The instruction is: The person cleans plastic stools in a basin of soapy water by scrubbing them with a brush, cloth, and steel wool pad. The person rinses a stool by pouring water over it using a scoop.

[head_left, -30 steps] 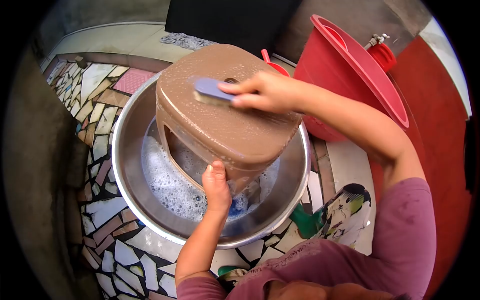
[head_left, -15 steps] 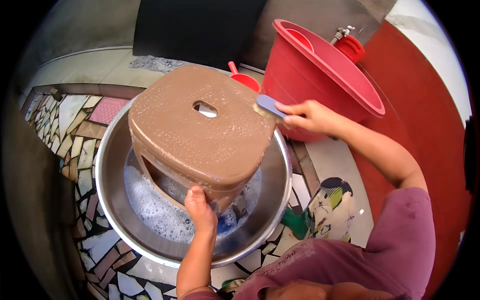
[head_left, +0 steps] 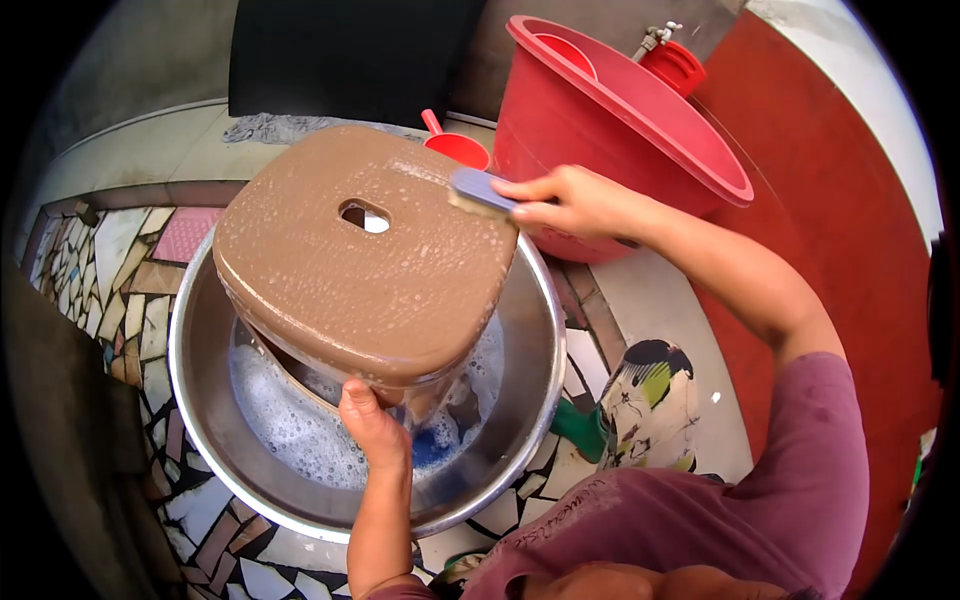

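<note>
"over the metal basin (head_left: 530, 360), what is the pos. of the brown stool (head_left: 330, 280)?"

"seat side up, lower part down inside the basin rim. seat hides much of the far side of the basin; sudsy water (head_left: 300, 425) shows along the near side. seat top is wet, w/ pale specks all over & one oval slot approx. at ctr."

"state of l. hand?"

"l. hand (head_left: 375, 430) grips the stool at its near side, below the seat edge. thumb lies against the side wall; other fingers are hidden, so their exact pos. can't be told."

"r. hand?"

"r. hand (head_left: 575, 203) is closed on the brush (head_left: 482, 192), thumb & fingers at the near end of the handle. handle is blue-violet, bristles pale. bristles face down on the seat, at the r. far edge. a whitish streak lies just beside, on the seat."

"adjacent equip.?"

"ref. list: large red tub (head_left: 550, 140), beyond the r. hand; red dipper (head_left: 458, 152), between tub & stool, handle pointing up/away; tap (head_left: 655, 40), behind the tub; pink mat (head_left: 187, 232), l. of basin, on the stone-piece floor (head_left: 205, 500); green boot (head_left: 578, 432), just r. of the basin rim."
</note>
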The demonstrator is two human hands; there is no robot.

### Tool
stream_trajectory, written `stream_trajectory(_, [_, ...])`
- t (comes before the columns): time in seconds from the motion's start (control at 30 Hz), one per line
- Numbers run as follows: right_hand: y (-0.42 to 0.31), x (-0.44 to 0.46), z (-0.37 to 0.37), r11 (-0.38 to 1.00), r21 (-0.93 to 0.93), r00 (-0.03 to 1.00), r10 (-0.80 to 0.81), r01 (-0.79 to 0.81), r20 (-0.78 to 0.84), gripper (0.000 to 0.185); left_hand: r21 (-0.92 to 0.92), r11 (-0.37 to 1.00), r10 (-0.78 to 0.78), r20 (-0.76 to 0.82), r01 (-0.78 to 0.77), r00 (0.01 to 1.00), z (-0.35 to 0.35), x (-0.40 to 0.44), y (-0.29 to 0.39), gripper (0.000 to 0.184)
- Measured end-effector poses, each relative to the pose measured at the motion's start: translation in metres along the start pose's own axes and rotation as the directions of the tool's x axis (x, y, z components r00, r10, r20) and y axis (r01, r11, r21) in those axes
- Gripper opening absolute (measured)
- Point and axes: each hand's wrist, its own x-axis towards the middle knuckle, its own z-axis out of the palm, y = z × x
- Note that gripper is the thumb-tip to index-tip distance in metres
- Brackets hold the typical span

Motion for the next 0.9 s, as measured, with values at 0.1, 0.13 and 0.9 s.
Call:
stream_trajectory(0.1, [-0.011,0.051,0.006,1.0,0.027,0.999,0.01,-0.009,-0.047,0.046,0.029,0.999,-0.029,-0.004,0.029,1.0,-0.005,-0.001,-0.001,0.068])
stream_trajectory(0.13, [-0.011,0.043,0.007,0.998,-0.027,0.998,-0.052,0.051,-0.044,0.045,0.031,0.999,-0.028,-0.009,0.028,1.0,-0.005,0.0,0.0,0.068])
stream_trajectory(0.9, [-0.043,0.175,0.019,0.968,-0.06,0.959,-0.251,0.245,-0.129,0.045,0.079,0.996,0.049,-0.145,-0.038,0.988,0.012,0.005,0.007,0.056])
